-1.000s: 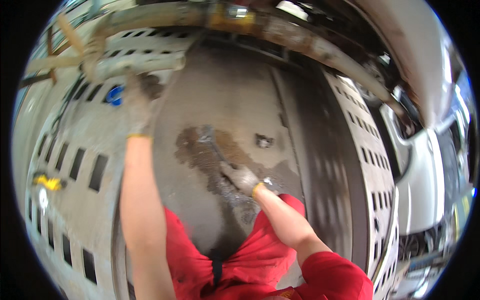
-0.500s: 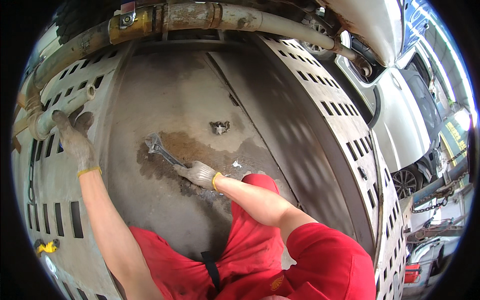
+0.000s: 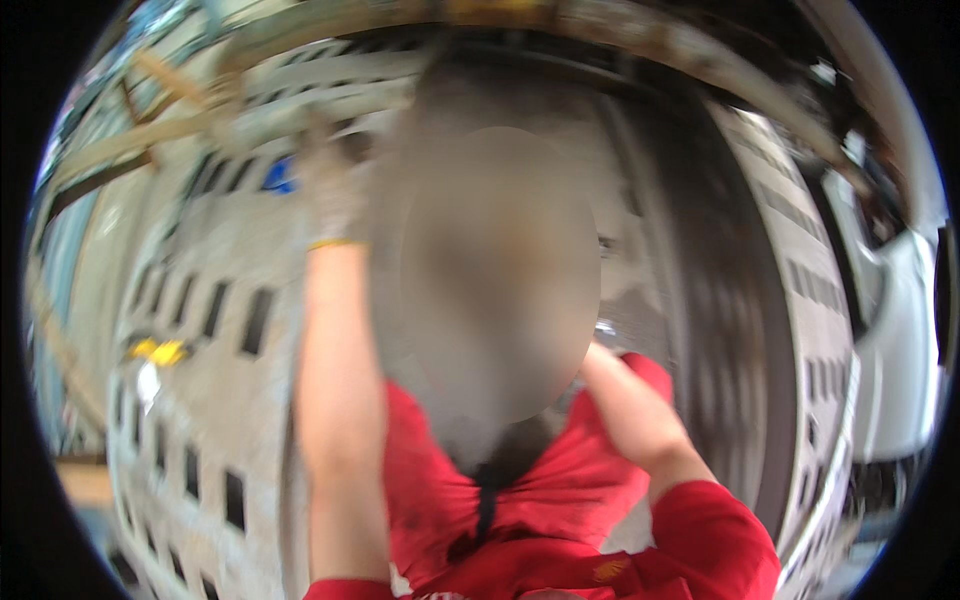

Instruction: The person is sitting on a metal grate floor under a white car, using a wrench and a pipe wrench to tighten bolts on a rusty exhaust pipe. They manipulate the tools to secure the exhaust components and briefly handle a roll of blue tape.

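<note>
Grey metal, pierced by rows of dark rectangular slots, forms the broad left platform (image 3: 225,335); a similar slotted platform (image 3: 800,225) stands at the right. Between them lies the dark grey floor (image 3: 500,100), much of it lost in a blurred oval. A silvery-white car body (image 3: 895,350) fills the far right edge. The long, rust-brown and cream round pipe (image 3: 620,20) curves across the top, in front of the person.

The person's red cloth trousers (image 3: 430,490) straddle the floor, knees apart. The bare right forearm (image 3: 635,410) runs into the oval, which hides the right hand, so I cannot tell how its fingers stand or what they hold.

At the upper left, the short, pale cylindrical pipe (image 3: 270,122) sits above the left platform. The left hand (image 3: 337,185), in a greyish knitted glove with a yellow cuff, reaches up to it; motion smears the fingers, so I cannot tell whether they grip, merely touch or stand open.

The pipework appears to be in place, and I see no finished result; what is left cannot be judged.

Smallest are a yellow object with dark ends (image 3: 160,351) and a bright blue item (image 3: 280,175) beside the left hand.
</note>
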A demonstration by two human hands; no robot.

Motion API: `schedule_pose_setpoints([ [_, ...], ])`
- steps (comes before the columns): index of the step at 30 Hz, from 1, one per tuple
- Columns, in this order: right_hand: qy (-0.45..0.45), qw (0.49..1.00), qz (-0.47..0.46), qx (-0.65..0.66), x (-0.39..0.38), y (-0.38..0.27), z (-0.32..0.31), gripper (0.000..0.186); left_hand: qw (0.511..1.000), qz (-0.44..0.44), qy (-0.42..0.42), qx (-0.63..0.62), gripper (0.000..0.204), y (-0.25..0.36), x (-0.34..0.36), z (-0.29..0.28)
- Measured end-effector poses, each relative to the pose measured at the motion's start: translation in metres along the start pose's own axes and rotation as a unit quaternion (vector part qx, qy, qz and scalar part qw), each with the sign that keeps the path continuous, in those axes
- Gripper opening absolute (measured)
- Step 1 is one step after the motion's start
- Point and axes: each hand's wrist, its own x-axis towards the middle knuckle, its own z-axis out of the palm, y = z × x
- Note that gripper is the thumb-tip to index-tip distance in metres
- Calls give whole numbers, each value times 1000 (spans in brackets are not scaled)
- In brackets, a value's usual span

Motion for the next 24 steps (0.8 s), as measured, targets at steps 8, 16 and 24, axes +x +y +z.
schedule_pose_setpoints([
  [8, -24, 998, 65, -14, -4, -29, 4, 54, 739, -370, 10, -563, 68, 25, 21, -43],
  [16, 10, 990, 128, 67, -8, -34, 4, 57, 725, -363, 11, -585, 72, 33, 20, -39],
  [24, 13, 989, 123, 83, -5, -29, 7, 57, 738, -354, 4, -575, 62, 31, 20, -39],
])
